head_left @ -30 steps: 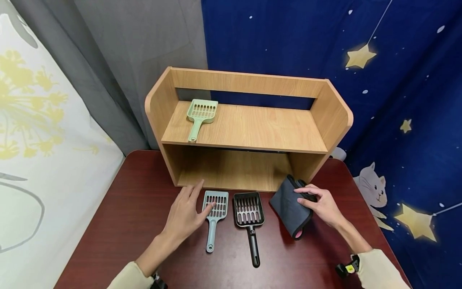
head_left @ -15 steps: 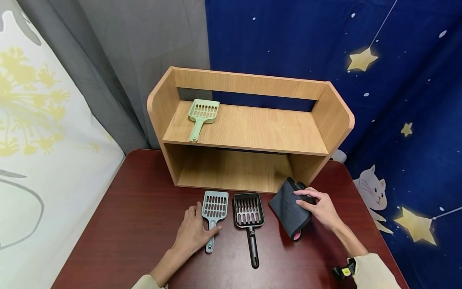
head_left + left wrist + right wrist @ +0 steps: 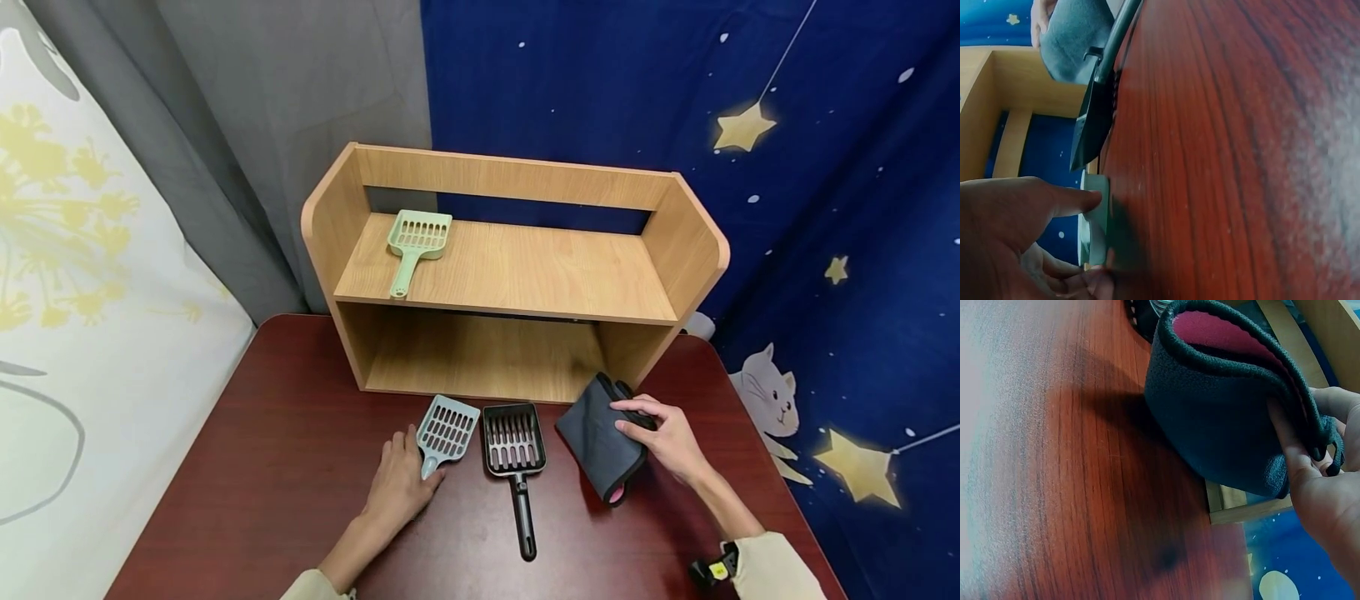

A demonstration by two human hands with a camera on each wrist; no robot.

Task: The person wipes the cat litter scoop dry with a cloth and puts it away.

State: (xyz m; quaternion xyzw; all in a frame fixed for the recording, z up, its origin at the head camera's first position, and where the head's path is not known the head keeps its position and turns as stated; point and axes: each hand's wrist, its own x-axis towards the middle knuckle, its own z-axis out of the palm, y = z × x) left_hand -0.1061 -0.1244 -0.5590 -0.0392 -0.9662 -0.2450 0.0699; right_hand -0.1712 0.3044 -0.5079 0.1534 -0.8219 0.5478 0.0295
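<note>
The left hand (image 3: 397,487) is closed about the handle of the pale blue-grey slotted litter scoop (image 3: 448,429), thumb on one edge and fingers on the other. That scoop is at the tabletop (image 3: 262,467) in front of the wooden shelf unit (image 3: 517,271), just beside the black litter scoop (image 3: 517,479); whether it lies flat or is slightly raised I cannot tell. It looks like moulded plastic, so probably light, stiff and a little slick; the handle close to the neck seems the best hold, since the wide head could twist in a grip at the handle's end. The right hand (image 3: 667,433) pinches the upper edge of a folded dark grey fabric piece (image 3: 600,442), black-bound and pink inside, thumb and fingers nearly together. It looks soft and light, likely to sag or unfold, so gathering several layers at the bound edge should serve best.
</note>
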